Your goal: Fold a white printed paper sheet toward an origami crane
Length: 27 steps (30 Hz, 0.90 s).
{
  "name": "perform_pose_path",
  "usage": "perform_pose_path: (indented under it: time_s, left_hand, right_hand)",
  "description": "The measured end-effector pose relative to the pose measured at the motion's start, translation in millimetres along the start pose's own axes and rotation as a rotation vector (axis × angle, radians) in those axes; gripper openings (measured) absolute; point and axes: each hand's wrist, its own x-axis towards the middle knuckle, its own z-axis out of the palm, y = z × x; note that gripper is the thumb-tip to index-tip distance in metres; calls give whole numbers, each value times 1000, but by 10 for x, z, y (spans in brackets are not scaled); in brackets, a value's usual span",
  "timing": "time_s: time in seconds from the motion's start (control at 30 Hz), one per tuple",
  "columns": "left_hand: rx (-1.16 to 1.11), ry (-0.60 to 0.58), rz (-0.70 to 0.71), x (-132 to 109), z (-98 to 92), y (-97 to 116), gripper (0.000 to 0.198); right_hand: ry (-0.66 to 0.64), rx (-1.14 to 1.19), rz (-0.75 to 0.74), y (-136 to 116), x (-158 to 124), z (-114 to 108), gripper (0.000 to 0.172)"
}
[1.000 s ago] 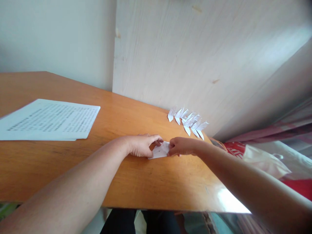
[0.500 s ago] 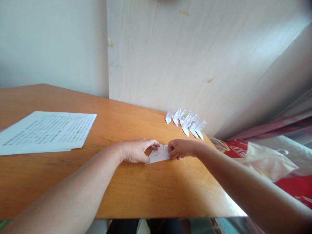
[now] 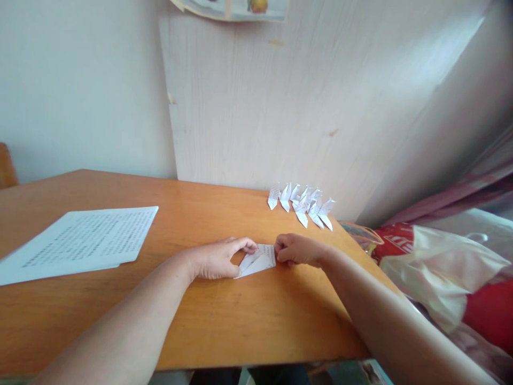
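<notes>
White paper slip [image 3: 259, 260], pinched by left hand [image 3: 216, 260], right hand [image 3: 297, 249]

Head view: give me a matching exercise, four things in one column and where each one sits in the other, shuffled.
1 paper slip
2 printed sheets
3 folded paper row
4 plastic bag

A right of the table, off it
B between left hand and right hand
C left side of the table
D by the wooden panel

Pairs: 1-B, 2-C, 3-D, 4-A
</notes>
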Motion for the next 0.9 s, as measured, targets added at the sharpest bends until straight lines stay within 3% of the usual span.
perform_pose_path:
  time_s: [0.1,0.23,0.37,0.43,0.53,0.67,0.8,0.9]
  left_hand:
    - [-2,18,0,-22,10,30,64]
    - [-71,45,-2,-24,10,71,61]
    - [-139,107,-39,24,25,80,46]
    - [-131,174,-59,59,47,60,38]
    - [-35,272,-111,106,86,13,39]
    - [104,284,-67,148,118,-4,40]
    - [143,283,-31,188,144,51,32]
    - [29,315,-54,217,183,79,25]
  right_hand:
    - [76,235,-5,84,-40,24,10]
    - [148,243,-28,104,-53,79,18]
    - [322,-68,-73,68,-44,198,36]
    - [380,-283,-179,48,-45,257,32]
    - [393,-405,-185,40,-34,298,23]
    - [409,-350,-129,85,32,270,19]
    - [425,-243,-225,135,100,245,12]
    - [432,-62,-284,125,122,255,12]
